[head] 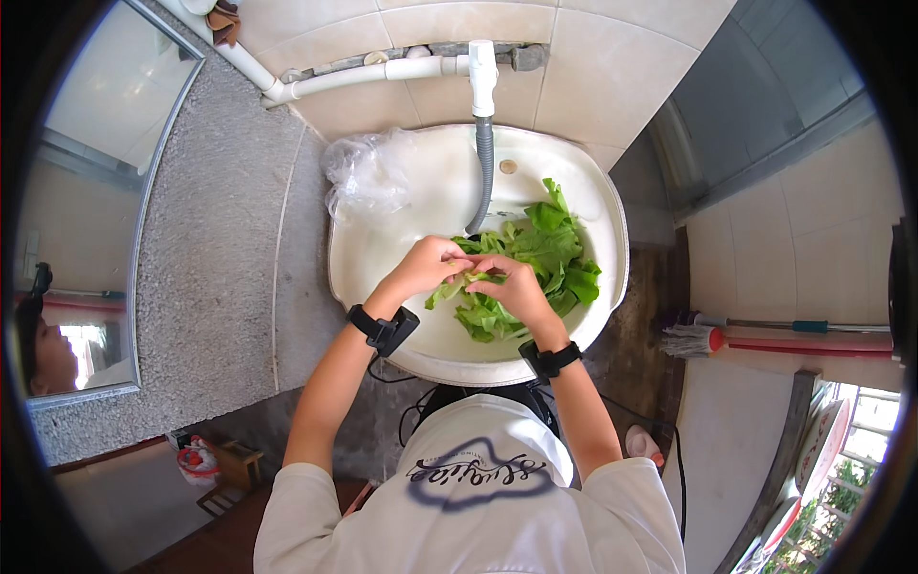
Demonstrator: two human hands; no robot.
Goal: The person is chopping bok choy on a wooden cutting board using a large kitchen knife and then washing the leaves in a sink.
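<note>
Both my hands meet over the white washbasin [401,351], their fingertips pinching a pale green lettuce leaf [450,288] between them. My left hand [429,264] grips it from the left, and my right hand [510,283] from the right. Under and beyond my right hand lies a loose heap of green leaf lettuce [552,247], filling the basin's right side. A grey corrugated hose [485,165] hangs from a white plastic tap [483,79] and ends just behind my hands. The fingertips partly cover the held leaf.
A crumpled clear plastic bag [366,176] rests on the basin's back left. White pipe [373,75] runs along the tiled wall. At left are a rough grey wall [222,215] and a mirror [86,194]. A mop [692,340] leans at right. Black cable [681,459] hangs beside me.
</note>
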